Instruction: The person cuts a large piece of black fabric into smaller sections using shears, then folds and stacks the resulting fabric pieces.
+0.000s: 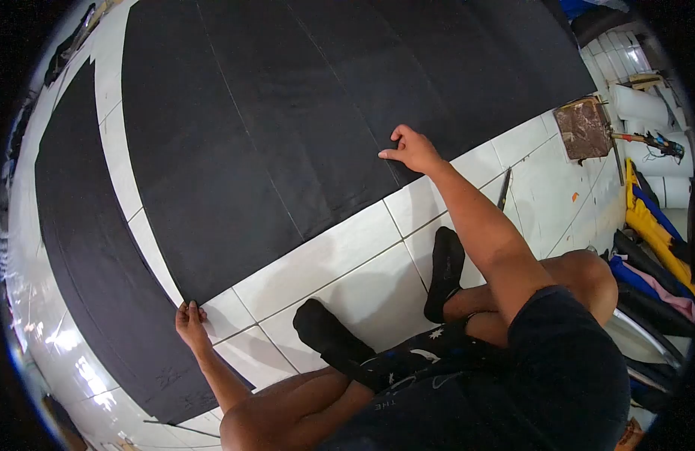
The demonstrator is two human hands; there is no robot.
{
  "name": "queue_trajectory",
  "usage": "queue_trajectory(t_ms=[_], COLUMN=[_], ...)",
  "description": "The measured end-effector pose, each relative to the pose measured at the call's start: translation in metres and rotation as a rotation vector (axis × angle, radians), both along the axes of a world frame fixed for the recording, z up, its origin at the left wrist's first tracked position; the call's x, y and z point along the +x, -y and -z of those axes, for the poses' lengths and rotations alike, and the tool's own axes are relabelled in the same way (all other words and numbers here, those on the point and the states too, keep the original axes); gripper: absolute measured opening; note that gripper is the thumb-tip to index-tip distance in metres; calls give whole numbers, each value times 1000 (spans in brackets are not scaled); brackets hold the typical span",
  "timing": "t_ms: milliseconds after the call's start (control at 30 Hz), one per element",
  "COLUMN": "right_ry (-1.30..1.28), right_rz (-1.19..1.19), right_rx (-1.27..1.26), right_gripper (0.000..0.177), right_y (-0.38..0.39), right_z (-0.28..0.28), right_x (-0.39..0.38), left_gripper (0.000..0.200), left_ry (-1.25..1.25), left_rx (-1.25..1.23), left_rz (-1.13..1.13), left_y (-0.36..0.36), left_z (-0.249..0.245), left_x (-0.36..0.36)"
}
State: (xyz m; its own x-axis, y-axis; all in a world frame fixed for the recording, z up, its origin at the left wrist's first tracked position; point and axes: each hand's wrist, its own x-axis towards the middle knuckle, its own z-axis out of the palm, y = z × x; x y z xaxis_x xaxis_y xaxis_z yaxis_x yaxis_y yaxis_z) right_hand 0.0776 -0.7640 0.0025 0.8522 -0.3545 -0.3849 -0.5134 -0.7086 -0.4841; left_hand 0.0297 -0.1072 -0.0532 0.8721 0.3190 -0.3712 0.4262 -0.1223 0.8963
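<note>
black fabric sheets (pixel 287 113) 2 | hands (pixel 411 150) 2 | black socks (pixel 445 263) 2 | brown board (pixel 583 128) 1

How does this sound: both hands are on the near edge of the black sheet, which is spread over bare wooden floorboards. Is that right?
Not quite. The head view shows the black sheet spread over a white tiled floor, not wooden boards. The rest holds: the left hand is at its near corner, and the right hand is further along the same edge.
</note>
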Motion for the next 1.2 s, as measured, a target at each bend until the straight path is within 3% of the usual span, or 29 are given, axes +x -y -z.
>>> queue_trajectory(t_ms=[333, 433, 467, 500, 533, 567, 600, 633, 667, 700, 733, 867, 967, 1100, 1167, 1200], right_ry=[4, 187, 162, 206, 181, 188, 253, 264, 236, 250, 224, -71, -97, 18, -62, -34], right_rz=[16, 20, 7, 60, -25, -37, 51, -80, -35, -61, -72, -166, -691, -590, -440, -511], right_rx=[20, 140, 25, 216, 158, 205, 442, 7, 148, 79, -2, 212, -258, -258, -222, -244], right_gripper=[61, 69, 73, 72, 70, 55, 42, 32, 31, 30, 29, 28, 29, 26, 24, 25], right_y=[1, 6, -1, 3, 10, 8, 17, 15, 21, 17, 13, 42, 73, 107, 104, 131], right_z=[1, 18, 12, 21, 23, 19, 60, 51, 59, 54, 44, 26, -39, -119, -164, -161], right_x=[-4, -6, -6, -9, -10, -8, 5, 5, 9, 10, 10, 38, 51, 16, -18, -39], left_gripper=[17, 18, 19, 22, 23, 24, 25, 28, 30, 31, 32, 36, 28, 27, 28, 29], left_ry=[-21, -82, -133, -65, -152, 11, 41, 91, 51, 98, 90, 9, 166, 334, 376, 380], left_rx=[-42, 49, 156, 374, 349, 483, 353, 345, 338, 341, 274, 727, 855, 748, 727, 774], left_rz=[-48, -30, -35, -9, -9, 22, -84, -101, -150, -158, -176, -72, -94, 126, 412, 587], left_y=[0, 2, -3, 3, 16, 5, 2, 18, 21, 24, 30, 43, 48, 72, 99, 114], left_z=[-1, -9, -7, -4, -22, 8, 16, 3, 5, 9, 10, -34, -58, -94, -119, -131], left_x=[-1, 1, -2, -5, -2, -5, -9, -7, -4, -2, -5, 3, 25, 87, 119, 130])
